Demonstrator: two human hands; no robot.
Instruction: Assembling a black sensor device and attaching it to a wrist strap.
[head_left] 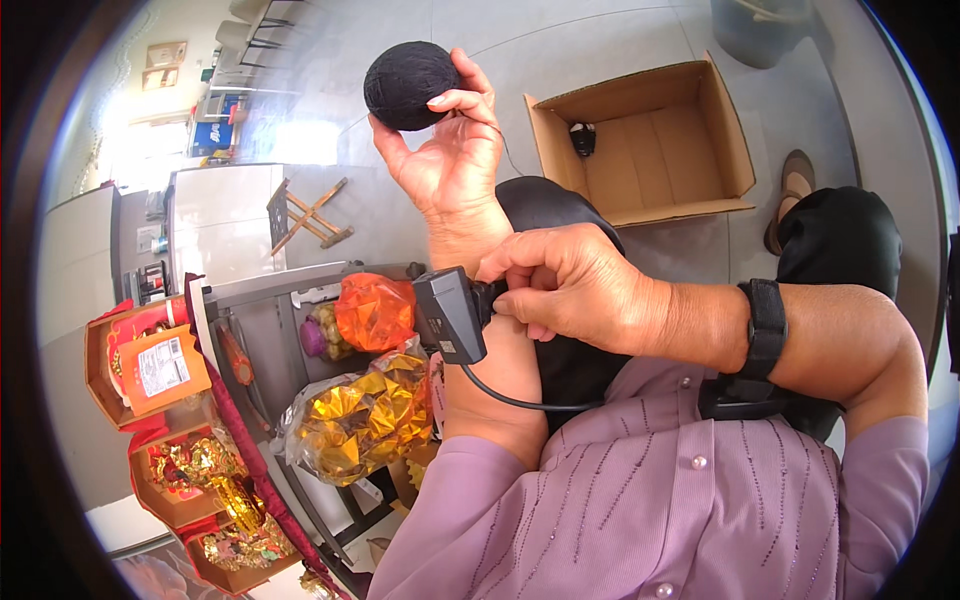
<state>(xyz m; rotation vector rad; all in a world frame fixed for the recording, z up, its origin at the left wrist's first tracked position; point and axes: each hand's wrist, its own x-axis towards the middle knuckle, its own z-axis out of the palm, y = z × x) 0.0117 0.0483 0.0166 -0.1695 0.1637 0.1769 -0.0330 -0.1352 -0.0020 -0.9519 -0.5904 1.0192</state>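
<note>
A ball of black yarn (410,85) is held up in my left hand (450,160), the fingers and thumb curved around its right and lower sides. A thin dark strand hangs beside that hand toward my knee. On my left forearm sits a black box-shaped device (450,315) with a cable running toward my body. My right hand (580,285) crosses over to that forearm, its fingers closed in a pinch against the black strap part beside the device. Whether a strand of yarn is also in the pinch, I cannot tell. My right wrist wears a black band (766,325).
An open cardboard box (660,150) stands on the floor ahead, a small black-and-white object (583,138) inside. At left, a grey-framed cart (290,300) carries an orange bag (375,312) and a clear bag of gold foil pieces (365,415). Red boxes (165,365) line its outer side.
</note>
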